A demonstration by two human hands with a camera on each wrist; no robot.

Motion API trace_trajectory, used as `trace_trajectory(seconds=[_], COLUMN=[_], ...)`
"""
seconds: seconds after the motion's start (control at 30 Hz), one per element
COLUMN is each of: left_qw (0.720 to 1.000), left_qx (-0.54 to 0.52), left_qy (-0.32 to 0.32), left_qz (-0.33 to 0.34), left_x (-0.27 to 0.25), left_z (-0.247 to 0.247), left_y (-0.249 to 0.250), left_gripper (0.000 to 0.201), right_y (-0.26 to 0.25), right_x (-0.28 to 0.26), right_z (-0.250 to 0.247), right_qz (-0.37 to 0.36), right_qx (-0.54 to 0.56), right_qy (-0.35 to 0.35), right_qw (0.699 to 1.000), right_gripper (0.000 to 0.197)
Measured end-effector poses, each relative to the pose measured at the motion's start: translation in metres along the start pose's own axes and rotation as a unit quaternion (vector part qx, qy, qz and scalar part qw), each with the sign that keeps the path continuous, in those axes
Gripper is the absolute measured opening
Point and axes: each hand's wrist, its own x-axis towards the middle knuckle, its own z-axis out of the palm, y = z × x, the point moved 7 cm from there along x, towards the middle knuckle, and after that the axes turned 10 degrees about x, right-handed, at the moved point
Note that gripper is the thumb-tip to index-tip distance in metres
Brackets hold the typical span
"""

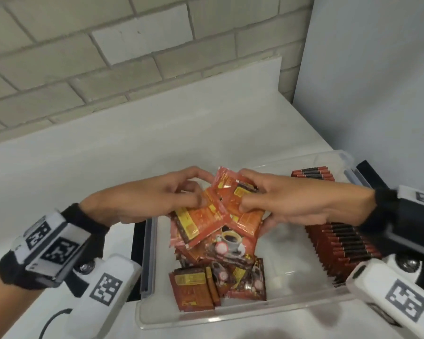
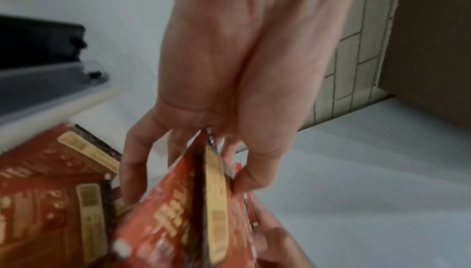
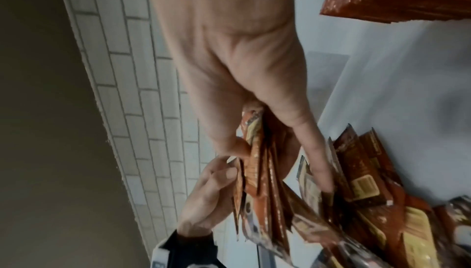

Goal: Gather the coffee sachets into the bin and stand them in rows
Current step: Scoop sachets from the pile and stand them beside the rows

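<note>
Both your left hand (image 1: 154, 196) and right hand (image 1: 287, 201) grip a sachet bundle (image 1: 220, 214) above the clear bin (image 1: 206, 316), which holds loose sachets (image 1: 218, 282) and a standing row (image 1: 338, 248).

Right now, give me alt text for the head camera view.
Both hands, left hand and right hand, grip a fanned bunch of red foil coffee sachets above a clear plastic bin. Loose sachets lie inside; a standing row lines its right side.

We see red-orange sachets (image 1: 206, 216) with yellow label panels, one printed with a white coffee cup. Our bin (image 1: 242, 314) is clear plastic, its row (image 1: 338, 243) dark red, perhaps black-striped; the surface (image 1: 83, 148) is white.
</note>
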Motion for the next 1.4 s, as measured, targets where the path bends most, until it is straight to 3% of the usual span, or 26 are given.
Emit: trace_trajectory(seconds=[0.17, 0.33, 0.53, 0.6, 0.67, 0.77, 0.83, 0.93, 1.17, 1.4], left_qw=[0.992, 0.978, 0.955, 0.947, 0.939, 0.89, 0.866, 0.847, 0.793, 0.747], left_qx=[-0.065, -0.096, -0.21, -0.242, -0.263, -0.368, -0.411, -0.443, -0.493, -0.539], left_qy=[0.111, 0.179, 0.195, 0.196, 0.201, 0.229, 0.229, 0.219, 0.278, 0.28], left_qz=[0.021, 0.044, 0.076, 0.083, 0.098, 0.141, 0.17, 0.197, 0.225, 0.272], left_x=[0.016, 0.035, 0.055, 0.057, 0.058, 0.06, 0.063, 0.069, 0.076, 0.074], left_z=[-0.01, -0.013, -0.018, -0.016, -0.007, 0.007, 0.013, 0.015, 0.011, 0.004], left_y=[0.022, 0.049, 0.07, 0.072, 0.073, 0.08, 0.092, 0.105, 0.101, 0.096], left_gripper=[0.029, 0.028, 0.06, 0.074, 0.074, 0.053, 0.055, 0.068, 0.056, 0.048], right_y=[-0.014, -0.033, -0.055, -0.066, -0.074, -0.079, -0.079, -0.08, -0.074, -0.078], right_x=[-0.003, -0.01, -0.023, -0.032, -0.037, -0.036, -0.032, -0.029, -0.022, -0.027], right_z=[-0.019, -0.041, -0.072, -0.084, -0.091, -0.091, -0.085, -0.073, -0.07, -0.062], right_qz=[-0.057, -0.12, -0.193, -0.25, -0.307, -0.366, -0.39, -0.401, -0.398, -0.449], right_qx=[0.114, 0.086, 0.084, 0.118, 0.164, 0.197, 0.189, 0.13, 0.046, 0.014], right_qy=[0.076, 0.113, 0.15, 0.177, 0.202, 0.235, 0.246, 0.235, 0.255, 0.23], right_qw=[0.989, 0.983, 0.966, 0.945, 0.916, 0.878, 0.867, 0.876, 0.88, 0.863], right_gripper=[0.034, 0.068, 0.066, 0.063, 0.061, 0.056, 0.055, 0.054, 0.046, 0.07])
